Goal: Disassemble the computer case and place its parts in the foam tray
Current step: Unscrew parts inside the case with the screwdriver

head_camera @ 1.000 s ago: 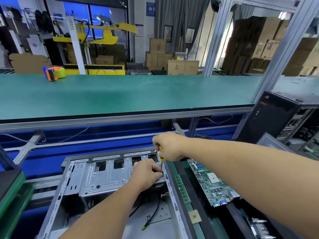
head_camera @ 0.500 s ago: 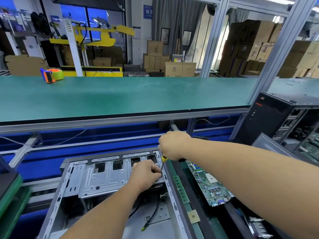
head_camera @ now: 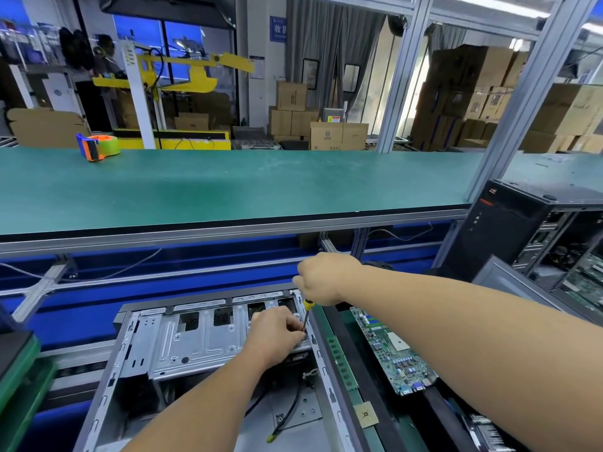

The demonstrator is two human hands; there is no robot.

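The open silver computer case [head_camera: 182,340] lies flat low in the head view, its drive cage facing up. My right hand [head_camera: 321,277] grips a screwdriver [head_camera: 306,313] with a yellow and black handle, its shaft pointing down at the cage's right end. My left hand [head_camera: 277,337] rests on that end of the cage with fingers curled at the screwdriver tip; what they pinch is hidden. A black cable [head_camera: 290,409] with a yellow-green plug trails across the case floor. The foam tray [head_camera: 372,389] to the right holds a green motherboard [head_camera: 390,350], a memory stick [head_camera: 341,362] and a small chip [head_camera: 366,414].
A long green worktop [head_camera: 228,187] spans the view above the case, with a tape dispenser [head_camera: 98,146] at its far left. A black computer tower [head_camera: 535,230] stands open at the right. Stacked green trays [head_camera: 16,380] sit at the left edge. Cardboard boxes fill the background.
My right hand has risen slightly and shifted right with the screwdriver, showing more of the handle. The left hand stays on the cage's right end.
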